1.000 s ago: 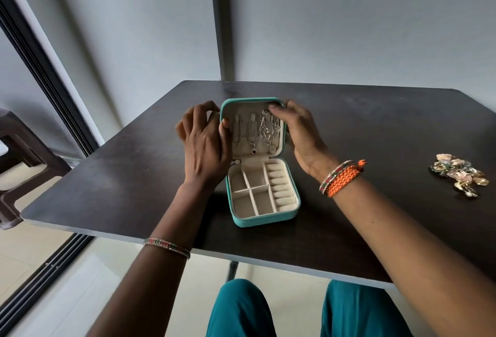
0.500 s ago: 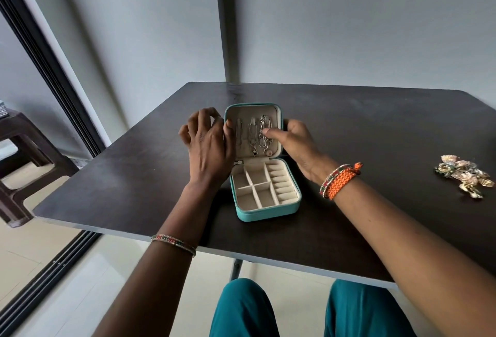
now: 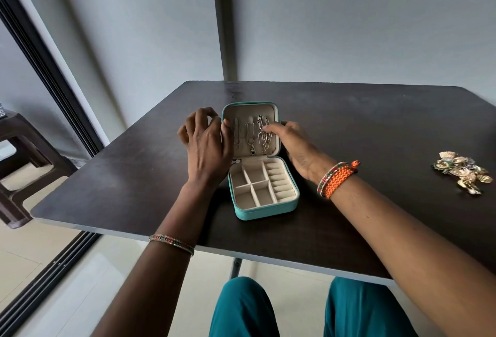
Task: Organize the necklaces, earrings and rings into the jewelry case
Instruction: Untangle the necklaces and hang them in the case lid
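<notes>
The teal jewelry case (image 3: 265,209) stands open near the table's front edge, its lid upright and its cream compartments bare. Inside the lid hang a thin pendant necklace (image 3: 251,139) and a bunched silver chain (image 3: 264,139). My left hand (image 3: 208,149) grips the lid's left edge, fingers curled behind it and thumb on the rim. My right hand (image 3: 294,144) wraps round the lid's right edge, with one digit in front touching the silver chain. A pile of gold earrings and rings (image 3: 461,173) lies far right on the table.
The dark table (image 3: 120,181) ends in a pale front edge just below the case. A brown plastic stool (image 3: 16,154) stands at the left beside a sliding door track. My teal-clad knees show under the table.
My right hand's digit has slid from the top of the silver chain down to its upper middle. The lid now stands more upright. My left hand stays on the lid's left edge.
</notes>
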Available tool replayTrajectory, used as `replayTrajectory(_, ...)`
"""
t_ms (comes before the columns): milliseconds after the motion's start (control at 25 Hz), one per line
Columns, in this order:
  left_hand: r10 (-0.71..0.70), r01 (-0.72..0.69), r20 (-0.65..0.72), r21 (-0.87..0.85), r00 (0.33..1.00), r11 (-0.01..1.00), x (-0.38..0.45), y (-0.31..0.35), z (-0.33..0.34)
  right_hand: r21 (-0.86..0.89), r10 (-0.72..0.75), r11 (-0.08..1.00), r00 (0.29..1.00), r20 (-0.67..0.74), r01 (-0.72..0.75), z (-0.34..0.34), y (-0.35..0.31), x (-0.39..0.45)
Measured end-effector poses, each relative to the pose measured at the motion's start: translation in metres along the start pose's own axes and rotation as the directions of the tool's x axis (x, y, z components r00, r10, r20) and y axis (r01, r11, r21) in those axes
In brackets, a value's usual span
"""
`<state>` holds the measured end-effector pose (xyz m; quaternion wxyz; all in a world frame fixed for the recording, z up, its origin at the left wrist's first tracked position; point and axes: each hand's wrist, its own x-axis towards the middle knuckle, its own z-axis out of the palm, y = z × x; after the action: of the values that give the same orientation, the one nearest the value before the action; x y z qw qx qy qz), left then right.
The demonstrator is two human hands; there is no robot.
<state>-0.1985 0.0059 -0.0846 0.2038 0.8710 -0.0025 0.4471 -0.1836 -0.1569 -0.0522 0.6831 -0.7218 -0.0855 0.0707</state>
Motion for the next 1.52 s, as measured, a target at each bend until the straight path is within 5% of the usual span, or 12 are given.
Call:
replayTrajectory(680,-0.003,0.003,0.034,0.014,0.999,1.000,0.000,0.001,-0.001,-0.035,-0.045,0.998,0.999,0.013,0.045,-0.006,0.003,0.000)
replayTrajectory(960,-0.010,0.009,0.041,0.009,0.999,1.000,-0.002,0.001,-0.001,-0.055,0.085,0.996,0.977,0.196,-0.076,-0.012,0.000,0.002)
replayTrajectory(1120,-0.011,0.011,0.042,0.003,0.999,1.000,-0.002,0.001,-0.002,-0.028,0.121,0.993,0.985,0.119,-0.118,-0.013,-0.004,-0.003)
replayTrajectory(1520,-0.012,0.011,0.053,0.010,0.999,1.000,-0.001,0.000,-0.001,-0.212,-0.088,0.973,0.996,0.034,0.093,-0.006,0.007,0.008)
